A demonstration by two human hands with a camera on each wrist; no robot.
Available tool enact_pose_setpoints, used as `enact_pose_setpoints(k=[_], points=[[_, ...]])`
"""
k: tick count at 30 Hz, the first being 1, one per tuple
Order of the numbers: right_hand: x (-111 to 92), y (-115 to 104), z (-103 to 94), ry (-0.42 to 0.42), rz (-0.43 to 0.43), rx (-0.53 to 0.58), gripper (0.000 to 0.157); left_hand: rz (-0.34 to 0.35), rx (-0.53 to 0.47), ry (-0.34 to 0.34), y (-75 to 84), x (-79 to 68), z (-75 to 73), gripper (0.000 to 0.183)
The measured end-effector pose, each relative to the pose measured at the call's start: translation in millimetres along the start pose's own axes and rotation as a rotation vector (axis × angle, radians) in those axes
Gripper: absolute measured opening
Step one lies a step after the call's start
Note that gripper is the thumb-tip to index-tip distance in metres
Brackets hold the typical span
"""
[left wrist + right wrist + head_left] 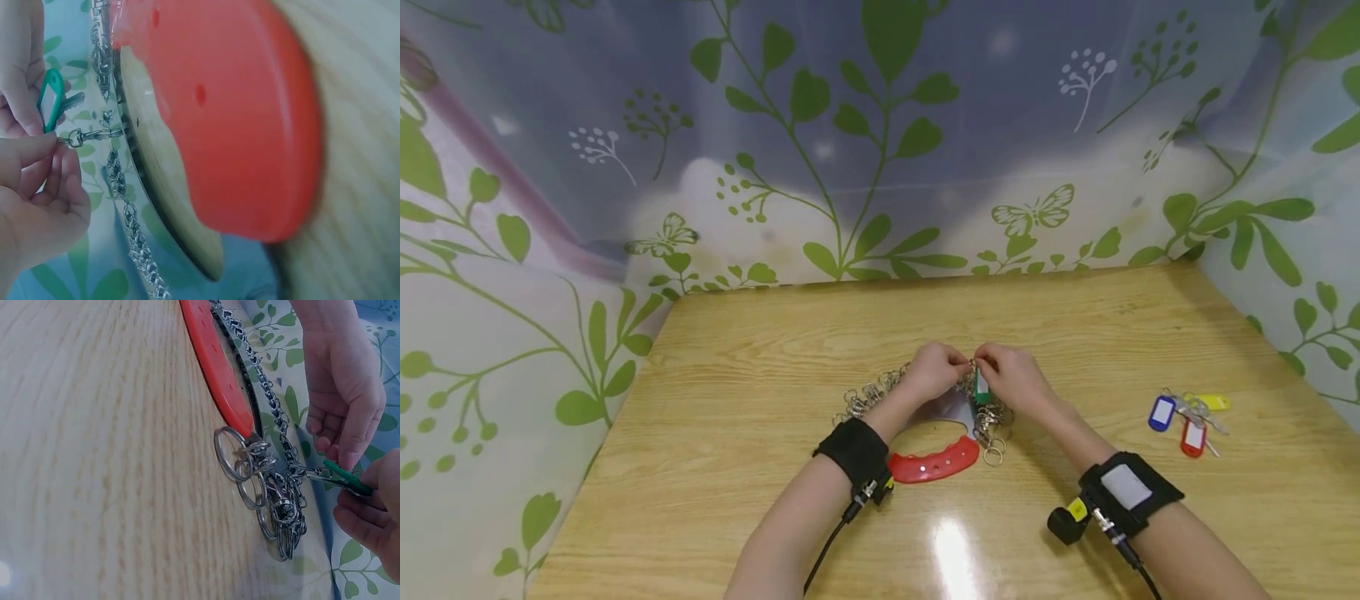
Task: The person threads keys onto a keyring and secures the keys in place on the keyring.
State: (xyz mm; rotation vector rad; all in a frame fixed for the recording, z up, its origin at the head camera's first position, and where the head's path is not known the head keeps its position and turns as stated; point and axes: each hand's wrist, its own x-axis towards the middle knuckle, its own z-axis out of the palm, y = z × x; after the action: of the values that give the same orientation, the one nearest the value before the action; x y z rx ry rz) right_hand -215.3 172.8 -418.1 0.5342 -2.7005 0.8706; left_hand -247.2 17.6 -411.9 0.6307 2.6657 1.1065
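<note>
My left hand (936, 371) pinches the ring end of a metal swivel clasp (97, 134), which hooks onto the metal plate of a red-handled key holder. Close beside it, my right hand (1017, 379) holds a green key tag (51, 100) with a key (72, 104) at its side. Fingertips of both hands meet around the ring, which they partly hide. The holder's red grip (934, 462) lies toward me on the table. Along its curved far edge hang several more clasps with split rings (232, 453).
Off to the right lie a blue key tag (1162, 413), a red key tag (1193, 437) and a yellow key tag (1213, 402), with keys between them. The wooden table (737, 417) meets a leaf-patterned cloth (880, 167) at the back and sides.
</note>
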Motion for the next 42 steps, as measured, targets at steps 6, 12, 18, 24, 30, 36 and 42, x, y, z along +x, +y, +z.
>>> enact_pose_setpoints(k=[6,12,18,24,30,36,42], points=[[1.6,1.1,-0.3,0.004,-0.001,-0.006,0.007,0.046,0.128,0.041,2.8,-0.6,1.8,0.021],[0.3,0.4,2.5,0.019,-0.074,-0.015,0.004,0.027,0.122,0.044,2.5,-1.6,2.4,0.026],[-0.7,1.2,4.2,0.042,-0.131,-0.036,0.004,0.023,0.072,0.042,0.5,-0.6,3.4,0.028],[-1.4,1.8,1.8,0.035,-0.054,-0.016,0.006,0.015,0.043,-0.007,-1.5,-0.3,3.0,0.017],[-1.8,1.3,0.4,0.026,-0.02,-0.019,0.006,0.006,0.03,-0.009,-2.0,-2.0,3.1,0.017],[-2.5,0.7,1.6,0.028,-0.043,-0.034,0.007,-0.001,0.073,0.046,-0.3,-2.1,4.9,0.018],[-3.9,1.4,3.5,0.04,-0.07,-0.036,0.007,-0.015,0.099,0.057,2.6,-2.1,3.6,0.02]])
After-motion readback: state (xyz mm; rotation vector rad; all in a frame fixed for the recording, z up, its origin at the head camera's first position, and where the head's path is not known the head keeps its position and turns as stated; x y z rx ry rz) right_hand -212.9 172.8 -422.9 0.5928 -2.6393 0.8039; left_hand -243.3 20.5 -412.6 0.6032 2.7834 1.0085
